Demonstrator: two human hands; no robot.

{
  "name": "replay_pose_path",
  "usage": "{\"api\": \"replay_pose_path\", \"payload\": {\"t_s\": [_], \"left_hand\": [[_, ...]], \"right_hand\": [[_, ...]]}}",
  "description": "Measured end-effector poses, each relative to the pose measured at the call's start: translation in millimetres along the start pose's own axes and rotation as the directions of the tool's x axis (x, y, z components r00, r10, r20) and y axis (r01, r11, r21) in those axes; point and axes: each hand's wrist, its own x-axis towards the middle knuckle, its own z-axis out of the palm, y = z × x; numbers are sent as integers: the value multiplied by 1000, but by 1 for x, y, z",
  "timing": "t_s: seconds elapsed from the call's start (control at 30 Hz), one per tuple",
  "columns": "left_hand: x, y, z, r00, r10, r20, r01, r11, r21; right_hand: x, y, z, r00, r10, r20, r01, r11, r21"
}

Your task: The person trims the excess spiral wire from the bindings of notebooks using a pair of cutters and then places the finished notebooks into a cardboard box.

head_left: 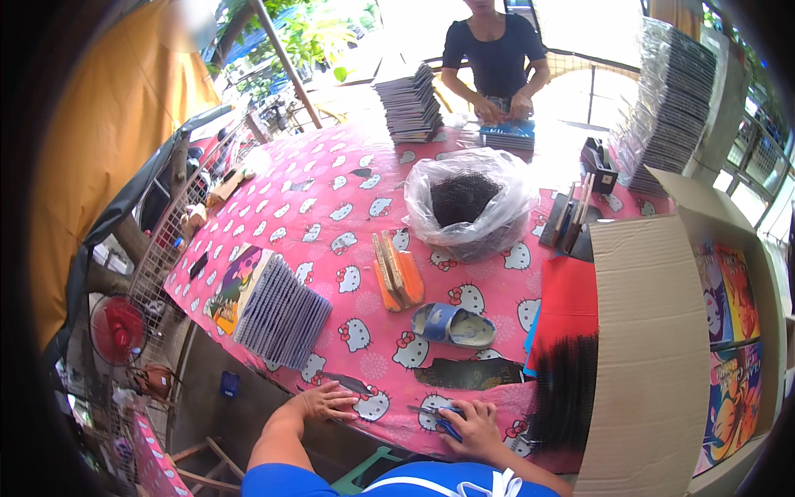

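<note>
Nearest of all is the wearer's blue top (414, 480), its white bow (503, 482) at the lower edge of the view, with the right hand (477, 430) out ahead of it. That hand is curled over blue-handled pliers (448, 422) on the pink patterned tablecloth (373, 298), near the table's front edge, their metal nose turned to the left. Whether the handles are squeezed together I can't fairly tell, since the fingers cover much of them. The left hand (325, 403) is well apart from the right, palm down on the cloth at the table's edge, with nothing seen in it.

As I judge it, the step in hand is simply holding the tool, with no workpiece seen at its tips. Putting it to use would call for a firm wrap round both handles, and for the left hand to leave the cloth and steady the piece.

Beyond the pliers are a dark patch (472, 374), a blue slipper (454, 325) and an orange block (397, 282). Leftward sits a stack of notebooks (283, 315); rightward, a black bristly bundle (565, 398) meets red sheets (569, 302) beside an open cardboard box (650, 348). Farther back are a clear plastic bag (513, 224) and a co-worker (497, 58) behind a blue-topped stack (508, 134).
</note>
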Motion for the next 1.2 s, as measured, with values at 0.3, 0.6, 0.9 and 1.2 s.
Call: {"api": "replay_pose_path", "payload": {"t_s": [0.3,0.6,0.9,1.2], "left_hand": [[2,-3,25,995,-22,-102,16,999,-52],[10,4,16,967,-83,-239,91,996,24],[12,6,22,967,-138,-214,147,989,25],[10,40,27,835,-481,-267,483,873,-62]], "right_hand": [[-1,6,6,999,-52,-18,51,998,-26],[-3,-1,7,999,-36,4,37,994,-107],[-3,5,8,995,-103,-13,101,989,-108],[-7,-6,7,999,-7,31,13,982,-190]]}}
